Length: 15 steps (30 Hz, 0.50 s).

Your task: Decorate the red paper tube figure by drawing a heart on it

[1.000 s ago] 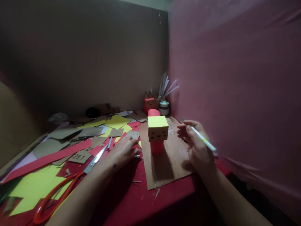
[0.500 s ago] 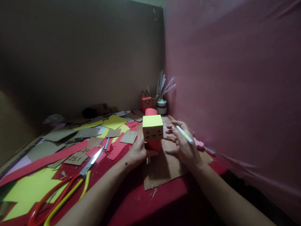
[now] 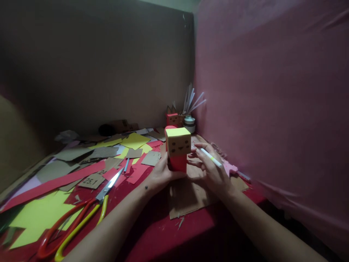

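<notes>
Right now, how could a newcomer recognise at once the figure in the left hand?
On the red table, find the brown cardboard sheet. Over it, the left hand holds a red-bodied figure with a boxy cardboard head. Its yellow top distinguishes it from the eared, red-topped figure behind.

Dim light, seemingly from above, is brightest on the yellow top of the box (image 3: 178, 142). A soft shadow lies on the board (image 3: 178, 209), and the table (image 3: 152, 222) darkens almost to black along its near edge. The grey wall (image 3: 95, 65) turns murky leftward. Fine detail is soft; wide-angle distortion stretches the scissors (image 3: 101, 197) toward the table's near left corner.
</notes>
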Tool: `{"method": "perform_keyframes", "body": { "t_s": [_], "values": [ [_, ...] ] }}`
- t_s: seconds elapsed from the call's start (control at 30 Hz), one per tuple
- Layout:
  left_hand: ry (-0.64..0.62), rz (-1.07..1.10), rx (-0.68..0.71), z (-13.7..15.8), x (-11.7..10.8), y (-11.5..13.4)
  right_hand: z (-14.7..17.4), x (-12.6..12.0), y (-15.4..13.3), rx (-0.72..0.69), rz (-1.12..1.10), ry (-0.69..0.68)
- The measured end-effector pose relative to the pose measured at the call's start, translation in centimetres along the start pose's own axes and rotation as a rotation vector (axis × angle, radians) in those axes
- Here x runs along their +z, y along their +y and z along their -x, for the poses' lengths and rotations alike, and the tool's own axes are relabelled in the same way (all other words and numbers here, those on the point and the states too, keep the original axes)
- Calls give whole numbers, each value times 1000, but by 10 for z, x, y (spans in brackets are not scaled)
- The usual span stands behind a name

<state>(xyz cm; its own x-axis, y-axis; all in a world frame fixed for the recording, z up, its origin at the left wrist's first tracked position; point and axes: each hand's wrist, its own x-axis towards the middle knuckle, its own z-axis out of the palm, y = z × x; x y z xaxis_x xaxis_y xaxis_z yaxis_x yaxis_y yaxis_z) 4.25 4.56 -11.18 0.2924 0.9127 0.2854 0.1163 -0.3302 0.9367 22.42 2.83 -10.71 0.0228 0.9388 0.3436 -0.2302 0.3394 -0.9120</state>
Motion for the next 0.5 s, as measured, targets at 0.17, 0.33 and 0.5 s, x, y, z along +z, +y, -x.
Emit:
{"method": "perform_keyframes", "body": {
  "t_s": [0.17,0.33,0.5],
  "values": [
    [190,67,-95,9,-9,27,-16,8,-19,-168,-21,18],
    [250,310,-69,12,-20,30,-18,25,-38,-482,62,-42],
    [243,411,-56,18,-24,30,-6,52,-35,-575,168,-174]
  ]
}}
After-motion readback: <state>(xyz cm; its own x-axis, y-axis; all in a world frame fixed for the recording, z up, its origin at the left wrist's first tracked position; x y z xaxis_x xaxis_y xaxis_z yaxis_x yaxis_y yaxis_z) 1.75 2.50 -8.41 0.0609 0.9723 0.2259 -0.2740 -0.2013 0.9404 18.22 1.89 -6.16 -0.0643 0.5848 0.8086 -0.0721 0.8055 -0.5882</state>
